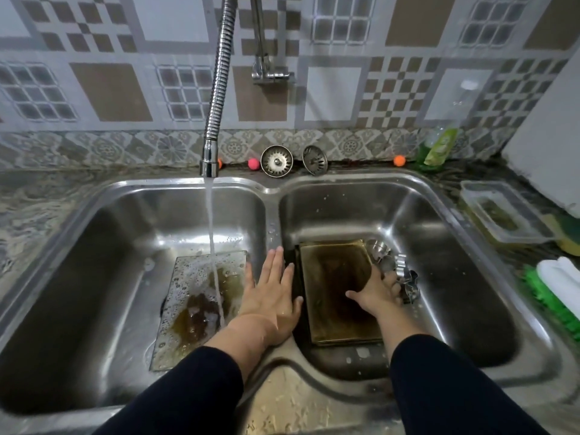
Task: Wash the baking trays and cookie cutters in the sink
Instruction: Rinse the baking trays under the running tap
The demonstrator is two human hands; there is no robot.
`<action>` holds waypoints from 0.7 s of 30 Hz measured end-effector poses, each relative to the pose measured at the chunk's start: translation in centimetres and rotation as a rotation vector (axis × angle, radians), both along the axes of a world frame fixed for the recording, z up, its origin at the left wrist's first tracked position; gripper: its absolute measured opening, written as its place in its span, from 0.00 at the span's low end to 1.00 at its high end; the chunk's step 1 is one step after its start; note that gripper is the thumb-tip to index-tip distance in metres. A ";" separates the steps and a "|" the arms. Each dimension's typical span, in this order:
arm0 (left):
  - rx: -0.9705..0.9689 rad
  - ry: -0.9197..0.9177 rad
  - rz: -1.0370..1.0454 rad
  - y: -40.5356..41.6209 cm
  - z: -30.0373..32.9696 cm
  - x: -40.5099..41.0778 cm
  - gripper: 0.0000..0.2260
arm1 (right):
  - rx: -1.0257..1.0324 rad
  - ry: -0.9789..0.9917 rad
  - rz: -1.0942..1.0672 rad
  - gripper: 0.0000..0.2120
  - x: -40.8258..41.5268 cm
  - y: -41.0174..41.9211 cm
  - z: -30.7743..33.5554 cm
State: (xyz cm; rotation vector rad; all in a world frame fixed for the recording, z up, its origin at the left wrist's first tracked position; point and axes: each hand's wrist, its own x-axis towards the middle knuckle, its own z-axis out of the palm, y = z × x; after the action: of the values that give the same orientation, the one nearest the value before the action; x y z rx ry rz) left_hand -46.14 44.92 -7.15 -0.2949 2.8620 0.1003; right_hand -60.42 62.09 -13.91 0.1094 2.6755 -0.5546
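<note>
The fingers (394, 285) of the right hand (375, 293) are spread and reach into the cluster of cookie cutters (397, 268) at the right edge of the dark baking tray (335, 293) in the right basin; whether they already pinch one cutter, I cannot tell, because the fingertips are hidden among the metal shapes. The thumb lies apart on the tray. The fingers (276, 262) of the left hand (271, 296) are straight and lightly spread, resting flat over the divider (272, 227) between the two basins and holding nothing.

The second baking tray (194, 309) lies in the left basin under the running water from the faucet (209, 158), with foam and brown residue on it.

The step in hand seems to be picking up a cutter for washing. To do it well, I think it is better to take one cutter at a time by its flat wall, not by the thin cutting edge, since wet metal slips easily. The left hand can steady the dark tray so it does not slide. On the surface at the right wait a green brush (547, 293), a sponge (568, 233) and a bottle of green soap (439, 149).
</note>
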 end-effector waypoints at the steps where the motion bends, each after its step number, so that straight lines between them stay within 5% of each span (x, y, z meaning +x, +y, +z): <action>1: 0.005 -0.003 -0.003 -0.1 0.0 0.0 0.30 | 0.022 -0.006 0.013 0.43 0.1 -0.1 0.3; 11: 0.207 0.022 -0.099 -3.1 0.8 0.7 0.32 | -0.028 0.133 0.382 0.27 3.9 -6.1 8.9; 16: 0.424 0.040 0.135 -8.9 0.5 3.4 0.27 | -0.228 0.261 0.557 0.22 11.1 -12.5 11.6; 21: 0.296 -0.188 0.374 -15.1 -3.3 7.0 0.30 | -0.392 -0.143 0.431 0.26 14.9 -18.9 7.2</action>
State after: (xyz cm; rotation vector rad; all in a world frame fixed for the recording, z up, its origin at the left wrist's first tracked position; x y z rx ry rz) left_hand -39.16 29.79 -10.47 -0.7290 2.5284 0.5308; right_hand -45.48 43.20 -6.69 -0.5038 2.3011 -0.8688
